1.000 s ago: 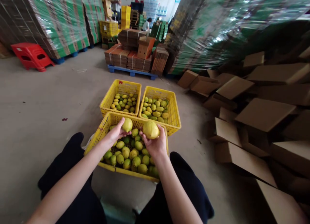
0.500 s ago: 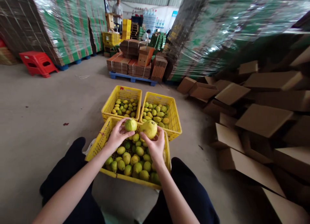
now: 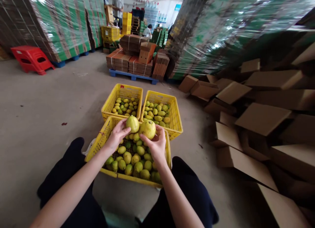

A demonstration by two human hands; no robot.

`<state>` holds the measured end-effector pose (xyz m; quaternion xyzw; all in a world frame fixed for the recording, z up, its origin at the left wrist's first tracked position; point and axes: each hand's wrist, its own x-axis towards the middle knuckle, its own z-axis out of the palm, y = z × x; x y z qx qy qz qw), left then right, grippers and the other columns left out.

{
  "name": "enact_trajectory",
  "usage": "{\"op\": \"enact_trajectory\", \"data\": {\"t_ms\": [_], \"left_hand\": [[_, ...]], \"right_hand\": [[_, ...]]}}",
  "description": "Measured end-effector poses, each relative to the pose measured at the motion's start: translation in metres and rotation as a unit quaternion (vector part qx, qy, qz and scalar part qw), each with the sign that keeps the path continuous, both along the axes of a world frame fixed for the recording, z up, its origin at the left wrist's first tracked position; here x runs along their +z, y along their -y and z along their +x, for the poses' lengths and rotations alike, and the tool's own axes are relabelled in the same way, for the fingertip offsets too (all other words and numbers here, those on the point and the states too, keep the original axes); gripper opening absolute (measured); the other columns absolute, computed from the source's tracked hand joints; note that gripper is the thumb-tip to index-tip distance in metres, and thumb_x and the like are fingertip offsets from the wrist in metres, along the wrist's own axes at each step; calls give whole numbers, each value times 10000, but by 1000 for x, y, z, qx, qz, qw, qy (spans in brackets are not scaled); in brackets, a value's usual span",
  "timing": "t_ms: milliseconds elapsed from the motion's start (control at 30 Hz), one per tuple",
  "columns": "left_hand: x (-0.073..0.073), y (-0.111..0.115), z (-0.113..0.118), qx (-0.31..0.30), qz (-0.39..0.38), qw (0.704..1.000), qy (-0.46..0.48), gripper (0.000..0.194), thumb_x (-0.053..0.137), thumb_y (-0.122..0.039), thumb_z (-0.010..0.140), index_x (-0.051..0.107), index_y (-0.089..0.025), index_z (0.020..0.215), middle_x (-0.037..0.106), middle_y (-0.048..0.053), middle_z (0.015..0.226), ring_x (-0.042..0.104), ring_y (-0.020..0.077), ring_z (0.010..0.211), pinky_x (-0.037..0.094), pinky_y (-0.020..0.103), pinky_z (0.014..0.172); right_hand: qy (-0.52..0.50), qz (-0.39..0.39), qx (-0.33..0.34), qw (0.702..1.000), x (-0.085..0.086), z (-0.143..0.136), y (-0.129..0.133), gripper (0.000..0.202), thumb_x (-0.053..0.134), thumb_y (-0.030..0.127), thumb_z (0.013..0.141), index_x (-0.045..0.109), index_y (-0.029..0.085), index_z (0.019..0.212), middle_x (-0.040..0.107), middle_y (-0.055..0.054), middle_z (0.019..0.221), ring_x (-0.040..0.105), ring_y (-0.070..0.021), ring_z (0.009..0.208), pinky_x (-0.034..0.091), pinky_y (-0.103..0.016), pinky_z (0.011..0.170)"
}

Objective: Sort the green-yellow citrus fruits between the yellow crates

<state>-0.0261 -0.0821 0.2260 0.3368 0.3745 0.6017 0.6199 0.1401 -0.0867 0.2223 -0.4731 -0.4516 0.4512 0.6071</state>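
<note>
Both hands are closed on fruit above the near crate [image 3: 98,148]. Nearest the body, the right hand [image 3: 157,146] cups the large lemon [image 3: 147,129] from below, fingers curled up its right side, so the fruit sits just beyond and above the palm. The left hand [image 3: 117,135] pinches the small lemon [image 3: 132,123] with fingertips on its left and underside, so that fruit lies to the right of the grip. The two lemons are side by side, touching or very nearly so, the small one left and slightly farther, the large one right. Each looks almost round, so no long axis can be told. Both hang over the far rim of the near crate, whose heap of green-yellow lemons lies directly below. Farther out stand the far left crate [image 3: 109,103] and the far right crate [image 3: 177,118], rims touching, each partly filled. The small lemon is closer to the left one, the large lemon sits about between the two.
</note>
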Motion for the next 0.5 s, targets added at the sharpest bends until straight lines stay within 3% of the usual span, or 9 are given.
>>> {"op": "enact_trajectory", "data": {"t_ms": [200,333,500], "left_hand": [[-2,-5,-4,-24,-30,996,79,441,785,-264,726,646,-204,1139,664,76,1227,622,266,1177,476,420,1055],[-3,-6,-7,-38,-39,995,79,519,772,-262,750,594,-251,1237,672,63,1219,650,254,1146,485,453,1049],[0,-2,-3,-72,-45,995,58,507,763,-351,766,624,-222,1236,665,93,1265,604,276,1218,468,447,1072]], "right_hand": [[-10,-2,-19,1000,3,1,-2,563,873,283,565,558,243,1030,629,-7,1076,643,-187,886,557,-334,801],[-37,-13,-3,999,0,2,-4,554,862,288,571,561,246,1034,656,-1,1040,638,-188,879,551,-346,815],[-57,-28,27,998,-2,3,-5,515,839,284,600,605,246,1057,696,-13,1082,641,-223,997,531,-360,890]]}}
